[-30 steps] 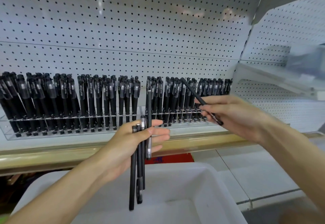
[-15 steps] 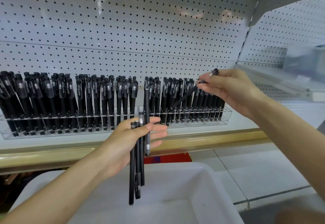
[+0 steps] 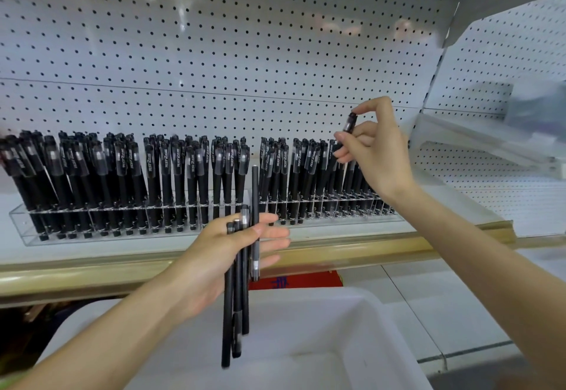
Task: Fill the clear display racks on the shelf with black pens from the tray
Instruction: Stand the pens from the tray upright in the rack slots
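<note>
Two clear display racks, a left rack [image 3: 21, 226] and a right rack [image 3: 346, 219], stand side by side on the white shelf, both packed with upright black pens [image 3: 190, 175]. My left hand [image 3: 226, 255] grips a bundle of several black pens [image 3: 235, 307] vertically in front of the shelf edge, above the white tray [image 3: 361, 337]. My right hand [image 3: 373, 157] pinches one black pen [image 3: 349, 122] by its cap end, upright over the right end of the right rack. The pen's lower part is hidden behind my fingers.
A white pegboard [image 3: 214, 53] backs the shelf. The shelf has a gold front rail [image 3: 92, 273]. A red label [image 3: 294, 281] sits below the rail. Another white shelf [image 3: 490, 151] juts out at the right.
My right hand swung its pen from slanted to upright and moved to the right end of the right rack. My left hand keeps its bundle in place.
</note>
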Available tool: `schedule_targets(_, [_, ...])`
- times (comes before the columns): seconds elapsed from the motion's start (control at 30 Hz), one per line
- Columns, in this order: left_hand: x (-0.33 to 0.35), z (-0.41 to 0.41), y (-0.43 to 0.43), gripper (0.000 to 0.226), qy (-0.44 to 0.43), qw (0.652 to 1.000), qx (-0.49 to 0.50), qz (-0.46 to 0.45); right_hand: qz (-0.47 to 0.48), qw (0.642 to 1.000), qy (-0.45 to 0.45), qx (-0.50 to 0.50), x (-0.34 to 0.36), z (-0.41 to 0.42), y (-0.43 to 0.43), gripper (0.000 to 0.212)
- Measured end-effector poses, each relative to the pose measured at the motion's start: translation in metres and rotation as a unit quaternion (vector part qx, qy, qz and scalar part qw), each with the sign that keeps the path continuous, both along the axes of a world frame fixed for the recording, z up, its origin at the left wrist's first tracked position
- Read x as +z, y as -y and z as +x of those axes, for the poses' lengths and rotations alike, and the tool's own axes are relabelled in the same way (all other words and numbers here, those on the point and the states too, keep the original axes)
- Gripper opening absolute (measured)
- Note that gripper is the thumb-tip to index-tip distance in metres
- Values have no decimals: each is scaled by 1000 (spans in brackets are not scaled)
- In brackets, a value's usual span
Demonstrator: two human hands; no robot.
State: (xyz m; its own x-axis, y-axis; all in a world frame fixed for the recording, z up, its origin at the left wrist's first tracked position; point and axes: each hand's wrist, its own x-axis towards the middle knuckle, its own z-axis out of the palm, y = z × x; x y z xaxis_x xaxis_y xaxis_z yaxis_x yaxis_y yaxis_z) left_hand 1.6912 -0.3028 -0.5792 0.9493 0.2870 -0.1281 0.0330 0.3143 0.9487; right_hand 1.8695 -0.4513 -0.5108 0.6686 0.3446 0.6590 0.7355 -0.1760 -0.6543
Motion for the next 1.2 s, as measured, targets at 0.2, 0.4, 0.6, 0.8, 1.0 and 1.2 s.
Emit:
schedule_targets(0.2, [-2,-1,2,25,0,999,0,-52,-29,999,16,-5,-8,0,-4,31])
schedule_targets(0.4, [2,0,9,24,3,997,-16,-70,-119,993,26,-6,-20,2,-5,31])
schedule_targets(0.6, [5,-2,7,25,5,998,-26,-50,-226,972,66,-22,-18,9,6,41])
schedule_targets(0.8, [7,-1,13,25,9,998,-23,-61,-202,978,40,-20,-14,-4,10,28])
schedule_targets(1.0, [12,1,15,26,40,998,3,-38,-179,975,-100,84,-23,-54,13,19])
schedule_targets(1.2, [12,4,15,25,55,996,51,-55,-213,919,-279,178,-43,-80,10,30])
